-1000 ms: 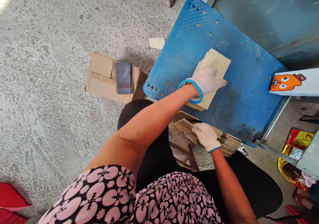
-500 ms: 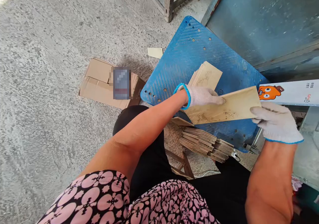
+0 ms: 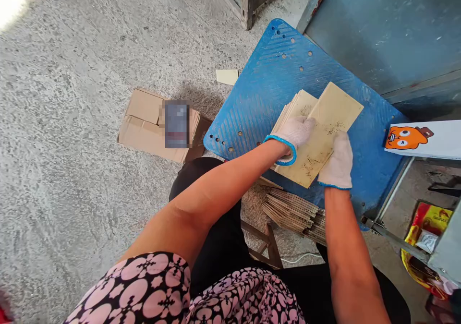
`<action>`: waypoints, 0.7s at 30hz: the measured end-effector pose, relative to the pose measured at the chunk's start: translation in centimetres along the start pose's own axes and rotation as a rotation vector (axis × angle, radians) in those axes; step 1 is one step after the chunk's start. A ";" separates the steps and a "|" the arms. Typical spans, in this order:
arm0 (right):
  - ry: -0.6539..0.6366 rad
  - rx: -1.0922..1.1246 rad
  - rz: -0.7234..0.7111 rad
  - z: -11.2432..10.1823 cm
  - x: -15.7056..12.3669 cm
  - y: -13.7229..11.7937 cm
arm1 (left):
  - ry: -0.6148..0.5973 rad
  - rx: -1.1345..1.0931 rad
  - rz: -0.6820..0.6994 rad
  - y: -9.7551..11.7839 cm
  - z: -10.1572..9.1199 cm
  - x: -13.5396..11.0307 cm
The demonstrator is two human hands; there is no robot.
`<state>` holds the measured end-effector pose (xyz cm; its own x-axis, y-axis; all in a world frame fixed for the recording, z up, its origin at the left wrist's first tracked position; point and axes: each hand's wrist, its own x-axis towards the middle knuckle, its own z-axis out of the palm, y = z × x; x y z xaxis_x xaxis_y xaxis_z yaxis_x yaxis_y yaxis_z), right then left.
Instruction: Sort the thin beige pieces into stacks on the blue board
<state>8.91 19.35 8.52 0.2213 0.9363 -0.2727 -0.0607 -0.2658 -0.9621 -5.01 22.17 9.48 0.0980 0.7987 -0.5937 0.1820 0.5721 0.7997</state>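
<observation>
A thin, pale yellow rectangular board point(image 3: 324, 129), marked with dark specks, lies at a slant between my two gloved hands. My left hand point(image 3: 297, 131), in a white glove with a blue cuff, grips its left long edge with the fingertips. On the opposite edge, my right hand point(image 3: 339, 160) is closed on the same board, its fingers partly hidden by the back of the glove. A stack of similar boards point(image 3: 297, 104) rests just left, on the blue perforated platform point(image 3: 266, 84). My left hand covers part of that stack.
Below the platform's near edge sits a bundle of thin boards point(image 3: 291, 209). A cardboard box point(image 3: 144, 132) with a blurred dark item stands left on the concrete. A pale offcut point(image 3: 227, 77) lies nearby. At right are a white box with an orange cartoon point(image 3: 442, 139) and a metal panel point(image 3: 389, 31).
The board has swung from nearly level to a steep slant and moved left, beside the stack. My right hand has shifted left from its end to its lower right edge.
</observation>
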 end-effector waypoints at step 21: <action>-0.088 0.042 -0.002 0.8 1.8 4.5 | 0.237 0.540 0.074 -1.8 1.4 0.7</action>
<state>8.28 20.00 3.73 0.1349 0.9538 -0.2685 -0.1015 -0.2563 -0.9613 -3.90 21.42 7.48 -0.0808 0.8881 -0.4524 0.6610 0.3875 0.6426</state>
